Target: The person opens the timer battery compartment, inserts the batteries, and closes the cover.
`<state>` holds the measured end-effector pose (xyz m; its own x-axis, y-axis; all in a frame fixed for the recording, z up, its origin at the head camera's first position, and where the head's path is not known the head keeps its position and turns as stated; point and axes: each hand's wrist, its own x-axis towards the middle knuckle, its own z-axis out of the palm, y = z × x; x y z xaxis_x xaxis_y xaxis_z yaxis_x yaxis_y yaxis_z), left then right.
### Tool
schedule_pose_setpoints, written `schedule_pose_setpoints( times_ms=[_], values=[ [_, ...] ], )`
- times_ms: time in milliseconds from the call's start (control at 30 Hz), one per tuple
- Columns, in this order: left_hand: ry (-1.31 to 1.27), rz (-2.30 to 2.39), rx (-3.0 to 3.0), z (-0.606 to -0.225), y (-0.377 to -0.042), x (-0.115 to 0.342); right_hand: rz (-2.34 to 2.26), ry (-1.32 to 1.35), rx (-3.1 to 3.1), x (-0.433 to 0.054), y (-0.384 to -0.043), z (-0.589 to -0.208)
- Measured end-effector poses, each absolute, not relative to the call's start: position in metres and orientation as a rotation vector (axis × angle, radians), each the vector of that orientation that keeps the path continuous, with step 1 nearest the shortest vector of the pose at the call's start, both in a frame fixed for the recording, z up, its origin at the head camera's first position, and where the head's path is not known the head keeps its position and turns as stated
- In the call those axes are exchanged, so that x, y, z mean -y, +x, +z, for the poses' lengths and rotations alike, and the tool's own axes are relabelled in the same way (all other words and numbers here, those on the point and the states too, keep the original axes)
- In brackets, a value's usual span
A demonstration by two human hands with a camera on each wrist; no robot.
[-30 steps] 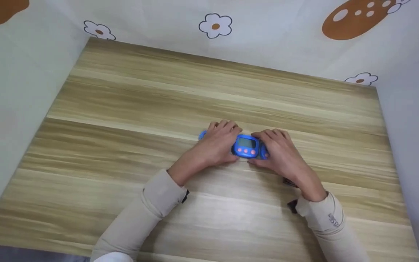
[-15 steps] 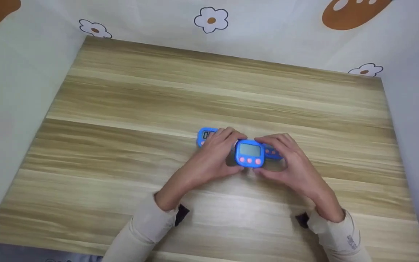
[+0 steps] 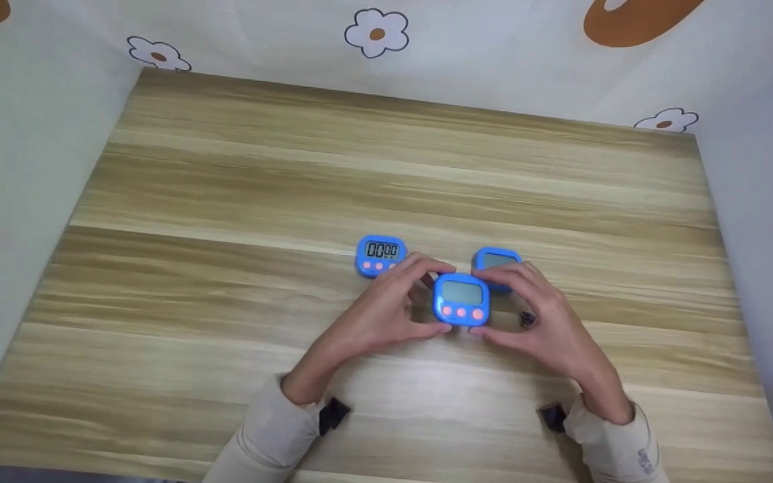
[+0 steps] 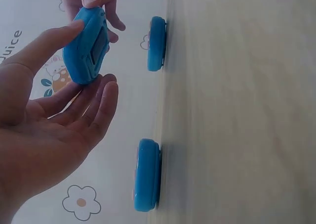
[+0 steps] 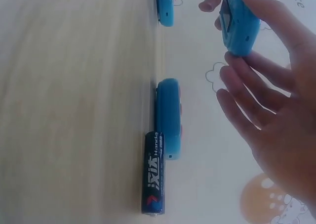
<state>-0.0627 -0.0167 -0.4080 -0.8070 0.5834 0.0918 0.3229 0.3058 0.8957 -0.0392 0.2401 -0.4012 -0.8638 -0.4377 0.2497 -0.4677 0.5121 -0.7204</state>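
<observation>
The held timer [image 3: 461,299] is up off the table [image 3: 225,335], in both hands. Its face is turned up toward the person: the grey screen sits on the far half, and three orange buttons run in a row along the near half. The long axis goes left to right, so the buttons line up with it. Its underside, with a rectangular recess visible from both wrists, looks down at the table.

The left hand [image 3: 383,305] pinches the held timer's left end, index finger on the far edge and thumb on the near one. The right hand [image 3: 547,315] pinches the right end in the same way; the other fingers of both hands reach beneath it.

Left of the held timer and farther from the person, the left timer [image 3: 374,255] lies face up on the table, its digits reading 00 00 upright to the person, long axis left to right, one corner behind the left hand. To the right of the held timer, also farther off, lies the right timer [image 3: 494,259], face up and partly covered by the right hand's fingers. A dark battery [image 5: 154,177] lies on its side near the right timer, right of the held timer. Beyond the held timer, past the table's far edge, hangs a flowered cloth [image 3: 279,40].
</observation>
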Motion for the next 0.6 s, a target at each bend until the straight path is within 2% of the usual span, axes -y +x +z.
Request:
schedule_pose_setpoints(
  times_ms=[167, 333, 467, 600],
  values=[
    [0.874, 1.539, -2.311, -0.41, -0.059, 0.013, 1.507, 0.816, 2.471, -0.225, -0.034, -0.382],
    [0.922, 1.611, -2.213, -0.413, -0.054, 0.002, 1.571, 0.935, 2.287, -0.211, -0.032, -0.374],
    [0.838, 1.744, -1.984, -0.417, -0.054, 0.0, 1.468, 1.044, 2.356, -0.21, -0.03, -0.38],
    [0.724, 1.943, -1.711, -0.422, -0.055, 0.003, 1.413, 1.045, 2.435, -0.216, -0.03, -0.384]
  ],
)
